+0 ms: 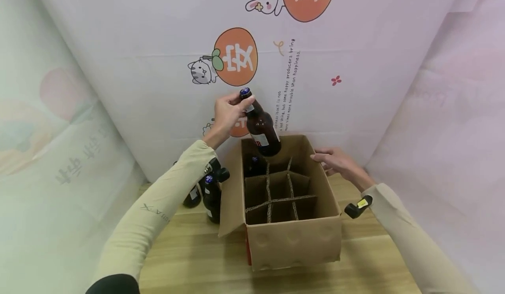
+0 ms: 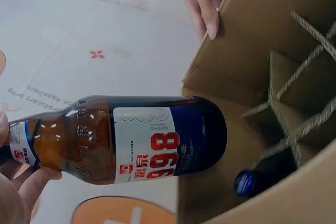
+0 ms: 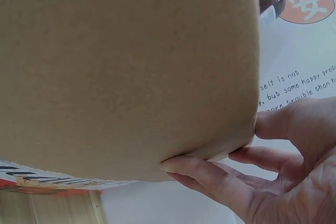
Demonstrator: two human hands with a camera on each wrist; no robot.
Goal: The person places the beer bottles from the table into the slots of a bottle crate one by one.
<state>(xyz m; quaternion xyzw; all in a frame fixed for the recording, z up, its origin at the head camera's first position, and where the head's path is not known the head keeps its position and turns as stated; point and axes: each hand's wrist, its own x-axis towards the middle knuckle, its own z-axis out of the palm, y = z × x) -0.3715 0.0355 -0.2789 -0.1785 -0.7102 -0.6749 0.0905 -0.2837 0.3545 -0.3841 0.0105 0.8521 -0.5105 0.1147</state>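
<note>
My left hand (image 1: 228, 113) grips a brown glass beer bottle (image 1: 262, 125) by its neck, near the blue cap. Tilted, the bottle hangs over the far end of an open cardboard box (image 1: 296, 243). Its white and blue label (image 2: 144, 140) shows a red 998. Inside the box, cardboard dividers (image 1: 269, 189) form several cells, and a blue-capped bottle (image 1: 255, 164) stands in the far left one. At the box's far right edge, my right hand (image 1: 336, 160) holds the cardboard, its thumb and fingers (image 3: 205, 174) pinching near the corner.
Beside the box's left flap (image 1: 232, 197), dark bottles stand on the wooden table (image 1: 189, 259), one (image 1: 213, 202) close to the flap and another (image 1: 192, 197) partly behind my left sleeve. A white printed backdrop (image 1: 165, 66) rises behind the box, with pale side walls.
</note>
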